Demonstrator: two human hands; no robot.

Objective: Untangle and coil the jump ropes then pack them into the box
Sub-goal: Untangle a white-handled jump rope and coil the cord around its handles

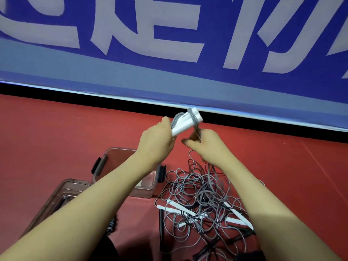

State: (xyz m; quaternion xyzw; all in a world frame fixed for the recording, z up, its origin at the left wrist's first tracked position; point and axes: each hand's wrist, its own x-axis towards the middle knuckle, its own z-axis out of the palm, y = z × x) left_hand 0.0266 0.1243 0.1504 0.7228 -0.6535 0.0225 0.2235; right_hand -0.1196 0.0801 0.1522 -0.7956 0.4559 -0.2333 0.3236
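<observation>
My left hand (157, 142) is shut on a pair of white jump-rope handles (186, 122) with grey cord looped beside them, raised above the red floor. My right hand (206, 143) pinches the grey cord (196, 129) that runs around those handles; the hand is blurred. Below my right arm lies a tangled pile of grey and black ropes (203, 200) with several white handles and black handles in it. A clear plastic box (145, 187) with black latches stands open under my left forearm, partly hidden by it.
The box's clear lid (56, 196) lies on the floor to the lower left. A blue banner with large white letters (169, 44) stands along the back, its black base strip just behind my hands. Red floor extends to the left and right.
</observation>
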